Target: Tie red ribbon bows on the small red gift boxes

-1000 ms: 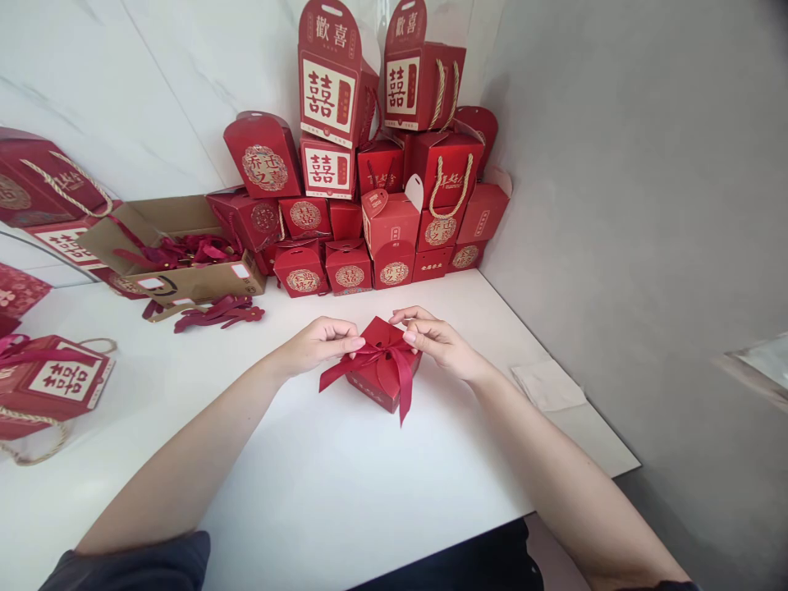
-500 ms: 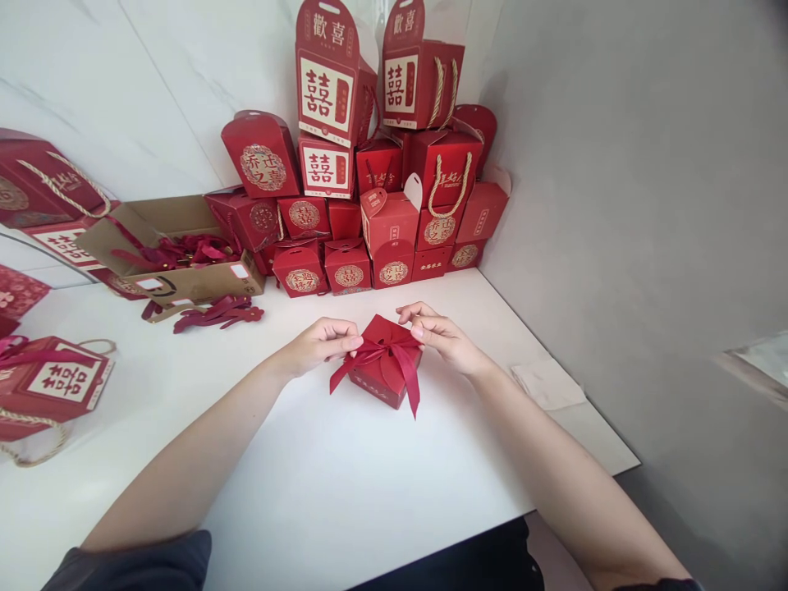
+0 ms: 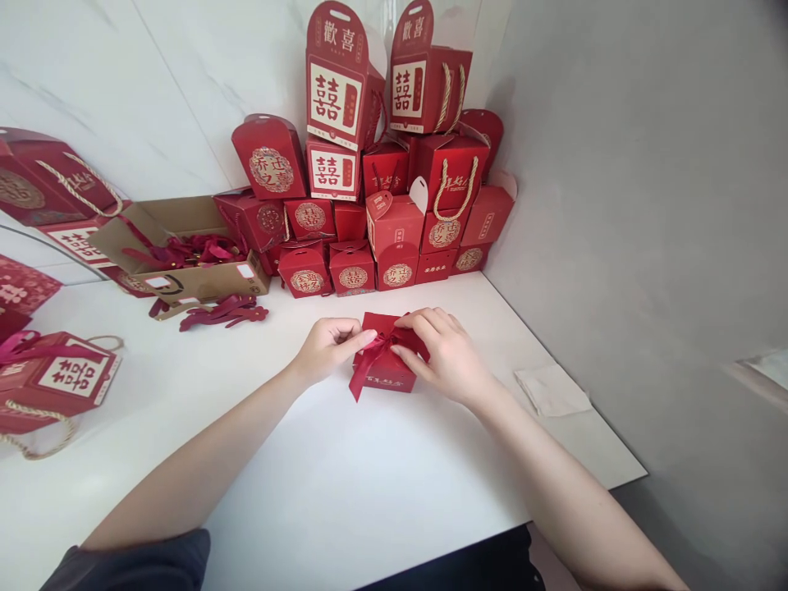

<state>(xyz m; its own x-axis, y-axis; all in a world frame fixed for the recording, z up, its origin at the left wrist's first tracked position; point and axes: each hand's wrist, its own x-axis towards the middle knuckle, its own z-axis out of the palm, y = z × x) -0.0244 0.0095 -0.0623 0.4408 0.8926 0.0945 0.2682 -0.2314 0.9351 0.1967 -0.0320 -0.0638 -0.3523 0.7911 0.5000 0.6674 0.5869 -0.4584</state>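
Note:
A small red gift box (image 3: 389,381) with gold lettering on its front stands on the white table in front of me. Across its top runs a dark red satin ribbon (image 3: 364,373) tied in a bow, and one tail hangs over the front left side. My left hand (image 3: 331,350) pinches the bow's left side between thumb and forefinger. From the other side, my right hand (image 3: 448,355) has its thumb and fingers closed on the ribbon close to the knot. Its fingers cover much of the bow's right side.
Stacked red gift boxes (image 3: 399,222) line the wall at the back. To their left, a cardboard box (image 3: 213,283) holds ribbons, with more loose ribbons (image 3: 225,313) before it. A ribboned box (image 3: 58,373) lies far left; a folded white cloth (image 3: 552,390) lies right.
The box has turned so its lettered front faces me more squarely. My right hand has moved in toward the knot, and the right ribbon tail no longer hangs in sight. The view has shifted slightly.

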